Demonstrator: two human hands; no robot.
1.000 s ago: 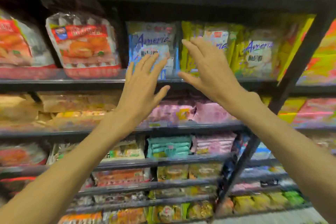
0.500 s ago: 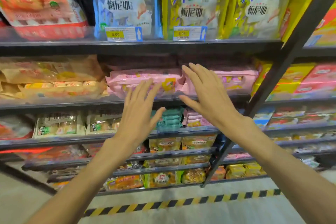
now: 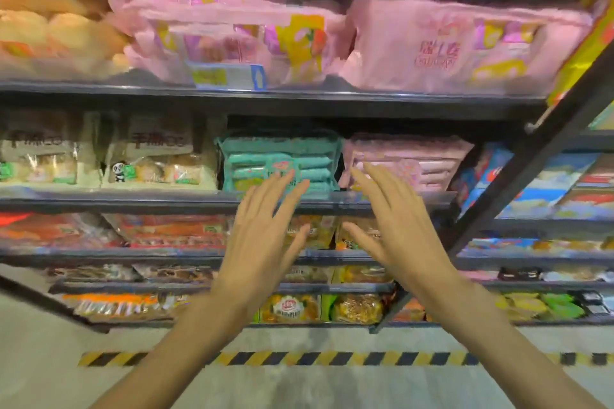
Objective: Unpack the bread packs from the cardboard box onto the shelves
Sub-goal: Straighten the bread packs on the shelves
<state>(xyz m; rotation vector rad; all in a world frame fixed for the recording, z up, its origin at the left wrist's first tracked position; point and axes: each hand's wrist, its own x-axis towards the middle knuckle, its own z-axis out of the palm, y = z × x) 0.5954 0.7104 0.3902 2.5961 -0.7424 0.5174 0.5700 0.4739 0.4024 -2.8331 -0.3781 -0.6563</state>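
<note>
Teal bread pack (image 3: 280,163) on middle shelf (image 3: 116,201) now straight ahead; view dropped from upper rows. Left hand (image 3: 262,229) and right hand (image 3: 395,226) both spread, empty, lowered with it. Cardboard box not visible; probably heading down for next pack.

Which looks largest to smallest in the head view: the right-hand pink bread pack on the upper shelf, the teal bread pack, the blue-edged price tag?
1. Right-hand pink bread pack, though it looks nearer the camera.
2. Teal bread pack.
3. Blue-edged price tag.
</note>
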